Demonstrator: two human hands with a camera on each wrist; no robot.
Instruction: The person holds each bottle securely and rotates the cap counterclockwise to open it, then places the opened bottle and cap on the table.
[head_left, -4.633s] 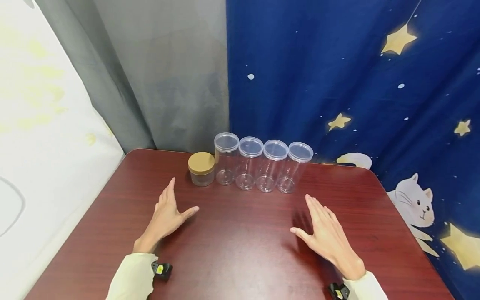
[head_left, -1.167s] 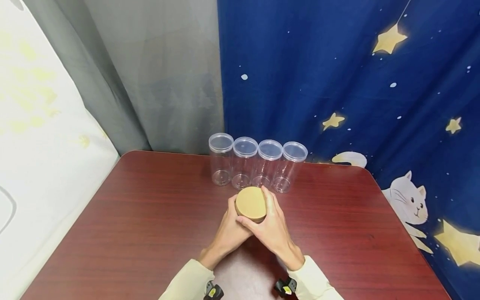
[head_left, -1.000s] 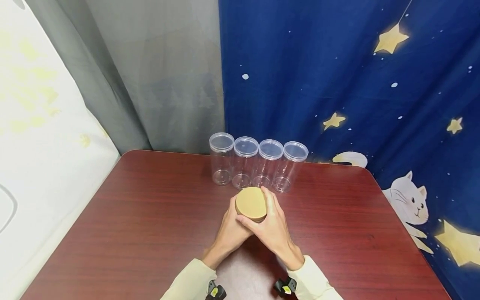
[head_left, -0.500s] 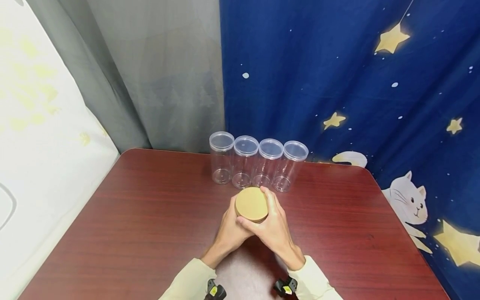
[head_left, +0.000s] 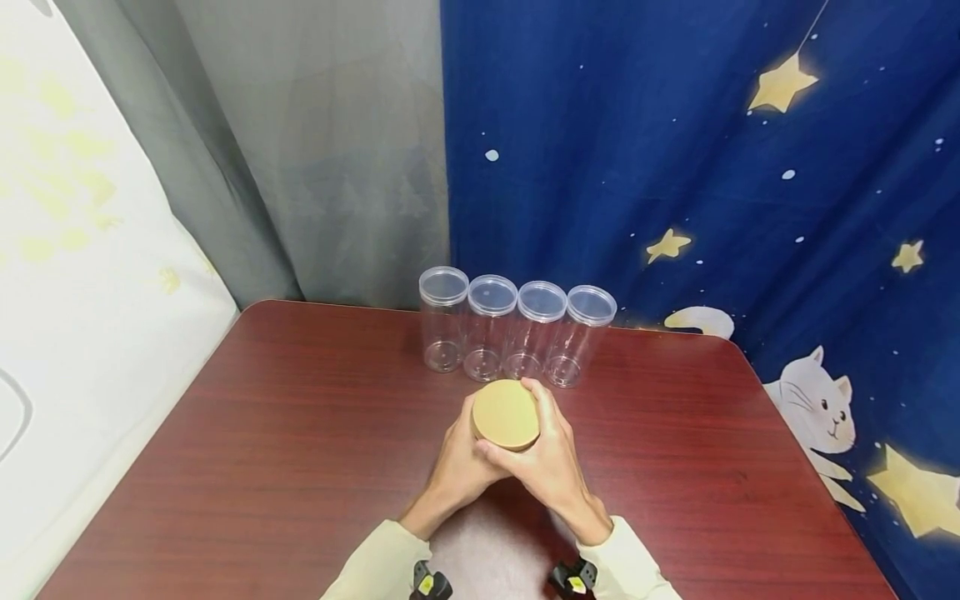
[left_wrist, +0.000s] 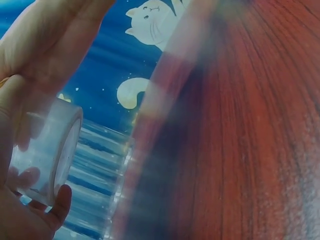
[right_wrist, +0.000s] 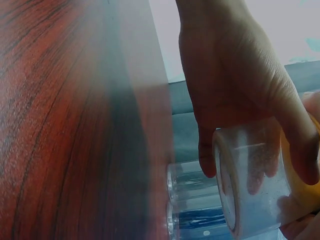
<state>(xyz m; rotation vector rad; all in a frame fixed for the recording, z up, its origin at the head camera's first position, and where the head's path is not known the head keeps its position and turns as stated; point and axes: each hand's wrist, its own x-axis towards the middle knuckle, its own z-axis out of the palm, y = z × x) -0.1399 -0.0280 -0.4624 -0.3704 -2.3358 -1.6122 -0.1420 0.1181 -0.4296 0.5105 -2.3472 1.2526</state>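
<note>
A short clear jar [left_wrist: 42, 150] with a mustard-yellow lid [head_left: 506, 414] is held lid-up between both hands, in front of a row of tall jars. Its underside shows in both wrist views, raised off the tabletop. My left hand [head_left: 457, 467] grips the clear body, fingers visible through the plastic in the right wrist view. From the other side my right hand [head_left: 551, 468] grips the lid, thumb along its near edge and a finger at its far right. The lid sits on the jar; whether it is loose I cannot tell.
Several tall clear jars with translucent lids [head_left: 542, 300] stand side by side near the back edge of the dark red wooden table [head_left: 300, 450]. Behind hang a grey curtain [head_left: 352, 167] and a blue starry curtain [head_left: 570, 167]. White cloth [head_left: 90, 333] hangs at the left.
Earlier the yellow-lidded jar stood at the row's left end, both hands apart and empty. Now both hands hold it before the row. Over the last second it has hardly moved.
</note>
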